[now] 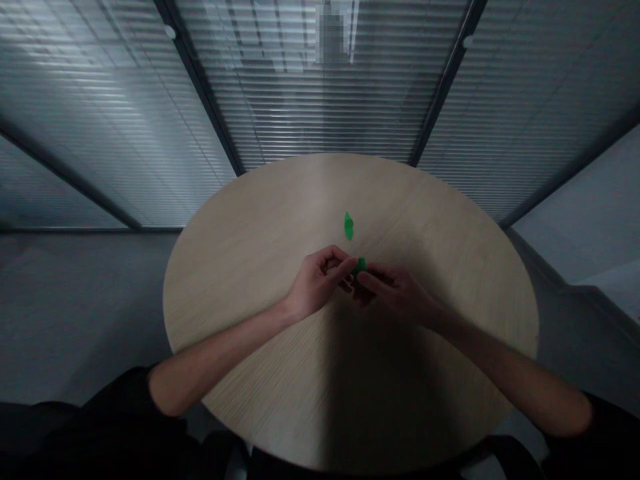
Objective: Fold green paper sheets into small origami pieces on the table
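Observation:
Between my two hands is a small green piece (pixel 360 267) that looks like folded paper, mostly covered by fingers. My left hand (pixel 320 280) pinches its left side with thumb and fingertips. From the other side my right hand (pixel 393 290) grips it, thumb toward the left hand. Just beyond the fingers, a second green piece (pixel 349 227), narrow with pointed ends, lies on the wooden tabletop. Its exact kind is too small to make out.
The round light-wood table (pixel 240 253) fills the middle of the view. Behind it stand glass panels with horizontal blinds (pixel 320 113) and dark frames. Grey floor (pixel 90 300) shows at both sides, and my shadow falls across the near part of the table.

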A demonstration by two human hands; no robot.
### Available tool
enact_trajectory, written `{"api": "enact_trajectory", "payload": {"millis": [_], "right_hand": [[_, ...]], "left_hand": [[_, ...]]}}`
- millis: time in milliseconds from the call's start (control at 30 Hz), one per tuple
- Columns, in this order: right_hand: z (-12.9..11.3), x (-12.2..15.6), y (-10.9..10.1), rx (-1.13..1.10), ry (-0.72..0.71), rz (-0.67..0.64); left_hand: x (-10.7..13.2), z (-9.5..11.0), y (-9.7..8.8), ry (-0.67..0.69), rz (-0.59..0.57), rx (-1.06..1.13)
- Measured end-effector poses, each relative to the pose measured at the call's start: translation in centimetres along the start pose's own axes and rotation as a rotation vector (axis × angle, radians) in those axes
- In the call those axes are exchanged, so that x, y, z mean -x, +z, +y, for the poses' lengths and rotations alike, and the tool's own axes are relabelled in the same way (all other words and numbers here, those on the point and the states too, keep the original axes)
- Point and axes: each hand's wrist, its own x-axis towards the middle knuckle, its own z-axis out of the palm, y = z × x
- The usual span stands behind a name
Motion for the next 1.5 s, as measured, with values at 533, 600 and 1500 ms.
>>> {"api": "enact_trajectory", "payload": {"millis": [533,600,1500], "right_hand": [[0.11,-0.09,-0.25,0.017,0.001,0.027],[0.17,-0.14,-0.30,0.016,-0.021,0.058],[-0.27,-0.02,-0.26,0.041,-0.065,0.071]], "left_hand": [[-0.05,-0.08,-0.15,-0.003,0.001,-0.034],[0.01,-0.02,-0.11,0.002,-0.012,-0.049],[0.21,-0.25,0.01,0.017,-0.040,-0.073]]}}
